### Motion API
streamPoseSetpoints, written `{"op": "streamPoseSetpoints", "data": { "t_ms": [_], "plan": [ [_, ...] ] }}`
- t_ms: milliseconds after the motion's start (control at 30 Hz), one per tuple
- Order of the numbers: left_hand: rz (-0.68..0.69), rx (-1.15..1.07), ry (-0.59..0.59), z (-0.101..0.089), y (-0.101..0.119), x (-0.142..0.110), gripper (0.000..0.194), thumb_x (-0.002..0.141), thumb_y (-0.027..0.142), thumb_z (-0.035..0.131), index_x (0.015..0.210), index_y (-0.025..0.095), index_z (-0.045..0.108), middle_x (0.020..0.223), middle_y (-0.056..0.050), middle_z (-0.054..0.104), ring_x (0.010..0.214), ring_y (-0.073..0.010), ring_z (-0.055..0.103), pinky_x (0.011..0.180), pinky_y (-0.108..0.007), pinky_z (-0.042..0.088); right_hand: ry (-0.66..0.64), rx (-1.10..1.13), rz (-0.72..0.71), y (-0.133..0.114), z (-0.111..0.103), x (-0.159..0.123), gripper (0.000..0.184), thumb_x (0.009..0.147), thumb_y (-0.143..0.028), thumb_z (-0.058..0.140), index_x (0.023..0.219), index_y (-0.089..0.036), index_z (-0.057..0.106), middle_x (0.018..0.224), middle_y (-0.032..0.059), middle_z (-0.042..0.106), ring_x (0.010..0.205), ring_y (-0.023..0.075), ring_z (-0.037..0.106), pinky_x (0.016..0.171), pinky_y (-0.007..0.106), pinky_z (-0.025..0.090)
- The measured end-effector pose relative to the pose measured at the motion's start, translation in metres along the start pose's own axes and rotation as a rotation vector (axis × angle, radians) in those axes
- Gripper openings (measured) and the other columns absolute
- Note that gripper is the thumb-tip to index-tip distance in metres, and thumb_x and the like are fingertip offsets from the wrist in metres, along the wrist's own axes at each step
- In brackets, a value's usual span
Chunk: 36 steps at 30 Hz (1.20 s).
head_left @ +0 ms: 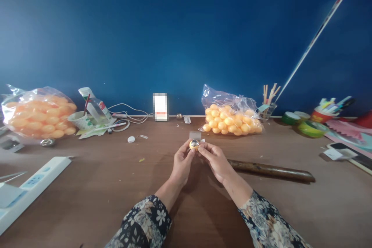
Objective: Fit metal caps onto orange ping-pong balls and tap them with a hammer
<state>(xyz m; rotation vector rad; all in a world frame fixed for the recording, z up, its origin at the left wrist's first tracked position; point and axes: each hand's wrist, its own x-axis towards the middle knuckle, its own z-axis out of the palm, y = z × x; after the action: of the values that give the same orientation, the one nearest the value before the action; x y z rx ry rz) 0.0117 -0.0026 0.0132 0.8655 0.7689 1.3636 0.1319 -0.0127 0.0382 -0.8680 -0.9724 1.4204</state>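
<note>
Both my hands meet over the middle of the brown table (104, 186). My left hand (181, 162) and my right hand (216, 161) pinch a small orange ball (194, 144) between their fingertips; the ball has a shiny silvery patch on it. A small clear strip of film (195, 135) stands just above the ball, touching the fingers. Floral sleeves cover both forearms. Beyond the hands lies a clear bag of orange balls (231, 118).
A second, larger bag of orange balls (37, 114) sits far left beside a cup and plastic bottle (95, 108). A dark wooden stick (270, 170) lies right of my hands. A white power strip (31, 182) is at left; tape rolls (312, 128) and a pen cup at right.
</note>
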Motion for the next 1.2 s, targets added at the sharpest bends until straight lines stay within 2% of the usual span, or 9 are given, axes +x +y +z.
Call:
{"op": "streamPoseSetpoints", "data": {
  "t_ms": [167,433,1067,1200],
  "plan": [
    [0.010,-0.016,-0.011,0.0000,-0.0006,0.0005,0.048,0.072,0.030,0.073,0.117,0.019,0.062,0.116,-0.010,0.067,0.106,-0.0238,0.063,0.095,-0.036,0.046,0.006,-0.004,-0.005,0.0006,-0.0004,0.0004,0.027,0.066,-0.041,0.077,0.067,-0.019,0.063,0.085,0.0022,0.068,0.073,0.0144,0.055,0.070,0.027,0.042],
    [0.003,-0.031,-0.004,-0.0002,-0.0009,0.0008,0.050,0.071,0.029,0.074,0.118,0.018,0.061,0.117,-0.010,0.066,0.110,-0.0253,0.061,0.099,-0.039,0.044,0.018,-0.024,0.008,0.0002,-0.0007,-0.0001,0.028,0.065,-0.044,0.077,0.069,-0.018,0.065,0.083,0.0028,0.070,0.071,0.0148,0.056,0.065,0.026,0.041],
    [0.030,0.024,-0.016,-0.0011,-0.0003,0.0007,0.051,0.073,0.031,0.072,0.121,0.018,0.059,0.118,-0.011,0.067,0.110,-0.0250,0.061,0.098,-0.038,0.045,-0.004,-0.008,0.017,-0.0037,0.0013,-0.0014,0.026,0.065,-0.040,0.077,0.063,-0.018,0.062,0.079,0.0022,0.066,0.067,0.0128,0.050,0.061,0.025,0.039],
    [0.038,0.030,-0.005,0.0008,0.0016,0.0000,0.049,0.073,0.031,0.072,0.119,0.017,0.060,0.116,-0.010,0.067,0.111,-0.0252,0.060,0.099,-0.038,0.044,0.006,-0.002,0.028,-0.0012,-0.0004,0.0001,0.026,0.065,-0.040,0.077,0.064,-0.018,0.063,0.081,0.0031,0.067,0.069,0.0135,0.052,0.064,0.026,0.040]
  ]
}}
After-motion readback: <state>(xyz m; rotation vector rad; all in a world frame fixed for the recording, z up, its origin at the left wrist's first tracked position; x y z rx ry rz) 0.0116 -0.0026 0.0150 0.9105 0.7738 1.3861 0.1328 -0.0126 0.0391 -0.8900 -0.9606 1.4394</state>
